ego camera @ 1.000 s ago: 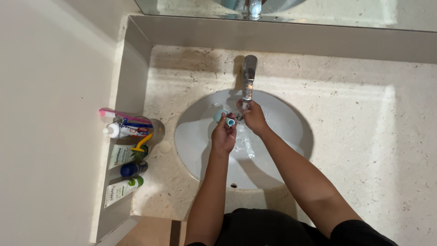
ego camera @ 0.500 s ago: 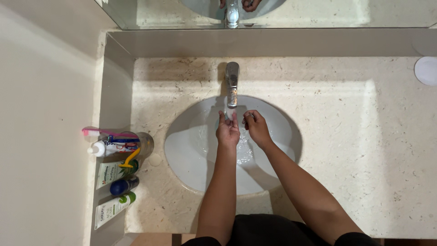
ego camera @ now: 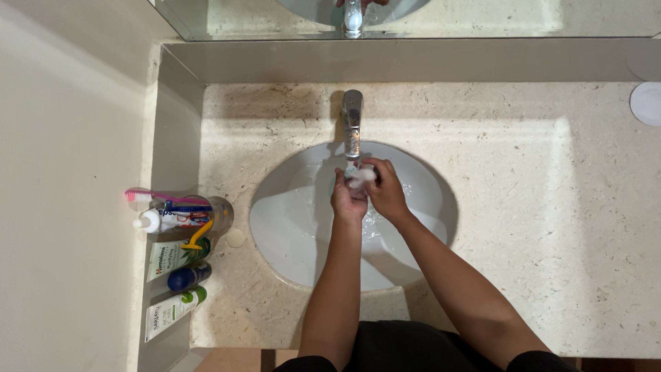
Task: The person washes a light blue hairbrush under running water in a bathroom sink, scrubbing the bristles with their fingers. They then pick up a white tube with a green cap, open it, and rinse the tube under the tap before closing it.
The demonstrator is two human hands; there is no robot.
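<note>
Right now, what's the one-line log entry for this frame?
left hand: holds small item | right hand: rubs same item | faucet: above hands | sink: below | toiletries: left

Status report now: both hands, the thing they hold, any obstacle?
Left hand, right hand together under faucet. Small whitish item between fingers, kind unclear. Nothing blocking above basin.

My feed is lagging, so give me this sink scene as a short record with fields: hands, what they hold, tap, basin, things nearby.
left hand: left hand over the basin, fingers at a small pale object under the spout
right hand: right hand grips the same object from the other side
object: too small to identify
tap: chrome tap, water runs
basin: white oval sink set in a beige stone counter
left edge: glass with pink toothbrush, tubes and bottles beside it
</note>
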